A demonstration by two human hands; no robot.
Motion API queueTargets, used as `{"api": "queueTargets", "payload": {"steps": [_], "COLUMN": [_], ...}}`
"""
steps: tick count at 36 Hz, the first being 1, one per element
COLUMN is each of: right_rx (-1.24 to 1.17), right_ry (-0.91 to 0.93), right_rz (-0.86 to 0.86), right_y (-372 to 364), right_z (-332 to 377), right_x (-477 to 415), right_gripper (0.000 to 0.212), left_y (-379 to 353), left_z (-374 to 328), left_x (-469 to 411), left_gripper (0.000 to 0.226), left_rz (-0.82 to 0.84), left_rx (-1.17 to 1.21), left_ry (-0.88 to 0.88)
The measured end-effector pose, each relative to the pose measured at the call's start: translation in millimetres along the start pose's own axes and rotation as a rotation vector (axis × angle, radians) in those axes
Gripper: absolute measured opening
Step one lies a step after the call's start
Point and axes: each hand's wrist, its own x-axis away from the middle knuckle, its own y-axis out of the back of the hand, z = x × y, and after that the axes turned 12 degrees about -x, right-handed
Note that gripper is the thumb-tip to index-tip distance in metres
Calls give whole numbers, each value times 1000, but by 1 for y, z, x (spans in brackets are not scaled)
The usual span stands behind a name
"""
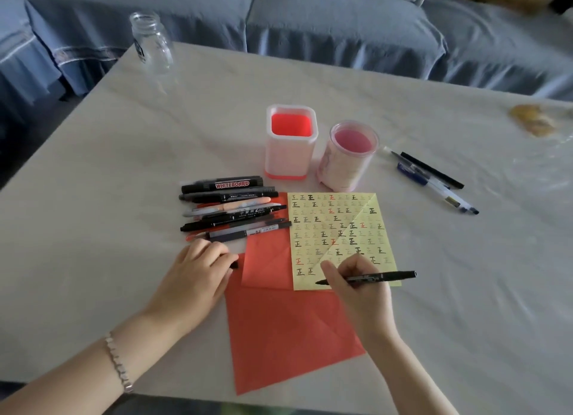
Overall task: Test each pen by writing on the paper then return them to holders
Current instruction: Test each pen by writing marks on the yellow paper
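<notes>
Overhead view of a person seated at a pale table [465,290]. The right hand [362,293] has its grip closed round a black pen [397,274], which is held almost flat, its tip pointing left at the bottom edge of a yellow paper [341,210]. The paper is covered in rows of small test marks. The left hand [192,278] rests on the table at the edge of a red paper [279,337] that lies under the yellow one. Its grip pinches a small black cap [235,264], probably this pen's.

A pile of pens [229,210] lies against the yellow paper's left side. Behind it stand a square holder [291,163] and a round holder [341,169], close together, with no pens showing in either. Three more pens [434,176] lie well to the right.

The step in hand looks like testing this pen. To do it well:
- Tilt the pen more upright so the tip meets the paper cleanly.
- Aim for the blank strip along the bottom row.
- Press the left hand down on the sheets so they do not slide.
- Keep hold of the cap so the pen can be closed before it goes into a holder
</notes>
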Motion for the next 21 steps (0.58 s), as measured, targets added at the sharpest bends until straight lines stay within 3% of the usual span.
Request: {"api": "queueTargets", "payload": {"steps": [3, 5, 8, 13, 21], "right_rx": [-13, -17, -169, -410, -466], "right_ry": [-7, 3, -19, -111, -95], "right_rz": [12, 15, 66, 145, 195], "right_y": [-1, -2, -3, -4, -4], "right_z": [0, 3, 12, 32, 55], "right_x": [1, 2, 5, 11, 12], "right_gripper": [33, 29, 20, 60, 50], "left_y": [-1, 1, 11, 31, 54], "left_z": [0, -3, -15, -35, -48], "left_x": [0, 0, -2, -11, -23], "left_gripper": [29, 12, 25, 23, 20], "left_rz": [7, 8, 69, 116, 102], "left_rx": [21, 76, 337, 789, 976], "left_ry": [53, 94, 235, 458, 443]}}
